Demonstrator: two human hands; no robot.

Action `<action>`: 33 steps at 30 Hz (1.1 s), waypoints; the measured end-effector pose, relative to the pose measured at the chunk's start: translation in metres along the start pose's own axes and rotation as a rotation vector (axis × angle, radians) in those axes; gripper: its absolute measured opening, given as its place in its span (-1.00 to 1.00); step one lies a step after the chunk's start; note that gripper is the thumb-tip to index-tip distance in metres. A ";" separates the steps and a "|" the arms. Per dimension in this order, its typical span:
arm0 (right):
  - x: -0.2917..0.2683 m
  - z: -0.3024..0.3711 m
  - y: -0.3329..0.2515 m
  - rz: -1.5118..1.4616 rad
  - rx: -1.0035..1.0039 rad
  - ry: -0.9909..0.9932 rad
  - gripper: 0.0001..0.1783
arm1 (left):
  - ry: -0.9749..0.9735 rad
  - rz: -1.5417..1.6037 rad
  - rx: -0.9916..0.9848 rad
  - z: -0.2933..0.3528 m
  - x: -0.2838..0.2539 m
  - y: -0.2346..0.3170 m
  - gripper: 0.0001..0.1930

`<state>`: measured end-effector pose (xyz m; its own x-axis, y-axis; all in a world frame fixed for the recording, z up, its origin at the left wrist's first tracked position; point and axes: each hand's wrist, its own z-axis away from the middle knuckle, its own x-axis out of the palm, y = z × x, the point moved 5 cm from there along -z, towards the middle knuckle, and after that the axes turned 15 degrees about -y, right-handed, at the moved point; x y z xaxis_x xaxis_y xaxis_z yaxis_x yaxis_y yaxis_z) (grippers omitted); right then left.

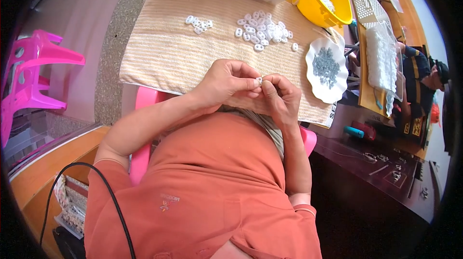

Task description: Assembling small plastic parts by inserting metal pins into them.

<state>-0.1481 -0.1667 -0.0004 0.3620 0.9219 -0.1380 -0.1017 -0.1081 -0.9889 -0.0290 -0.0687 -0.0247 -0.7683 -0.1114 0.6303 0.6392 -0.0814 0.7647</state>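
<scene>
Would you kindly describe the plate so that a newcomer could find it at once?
Start from the striped cloth before the person and go to its right side. There, below the yellow tub in the picture and right of the person's right hand, is a white plate. Its wavy rim and heap of small dark grey bits set it apart from its neighbours.

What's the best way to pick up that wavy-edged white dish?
I'd hold the white dish by its wavy rim, left and right, coming from the near side: grey bits cover its middle, and the yellow tub stands beyond its far edge.
</scene>
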 end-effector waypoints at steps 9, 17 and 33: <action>0.000 -0.001 -0.001 0.019 0.012 -0.018 -0.87 | -0.014 0.026 0.009 0.002 0.000 0.001 -0.84; 0.000 -0.002 -0.005 0.141 -0.042 -0.047 -0.87 | -0.004 0.034 0.007 0.003 0.001 -0.001 -0.85; -0.006 0.000 -0.003 -0.061 0.040 -0.068 -0.84 | 0.020 0.081 0.032 0.004 0.000 0.000 -0.84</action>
<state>-0.1494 -0.1720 0.0029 0.3054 0.9495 -0.0720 -0.1188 -0.0370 -0.9922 -0.0296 -0.0646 -0.0243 -0.7131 -0.1360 0.6878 0.6976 -0.0396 0.7154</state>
